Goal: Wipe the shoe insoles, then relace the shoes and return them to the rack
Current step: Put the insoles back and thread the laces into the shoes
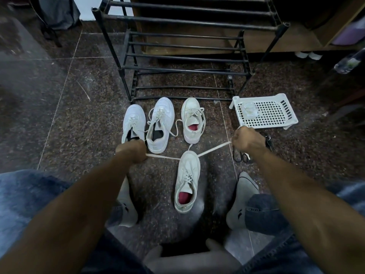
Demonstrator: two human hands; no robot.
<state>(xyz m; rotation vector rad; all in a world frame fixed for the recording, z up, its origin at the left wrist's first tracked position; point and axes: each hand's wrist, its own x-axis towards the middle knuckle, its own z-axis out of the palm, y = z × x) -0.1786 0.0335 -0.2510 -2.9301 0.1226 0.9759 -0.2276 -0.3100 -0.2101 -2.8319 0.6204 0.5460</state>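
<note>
Head view: nearest, a white shoe (pixel 186 182) with a red insole lies on the floor. Beyond its toe, the left hand (pixel 132 151) and right hand (pixel 246 141) each grip a taut lace (pixel 214 148) end, fingers curled. Farther: three shoes (pixel 160 123), then the rack (pixel 185 56).

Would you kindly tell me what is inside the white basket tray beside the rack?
On the perforated floor of the white basket tray lies one small pale folded item, perhaps a cloth or packet; it is too blurred to identify. Whatever is beneath it is covered.
</note>
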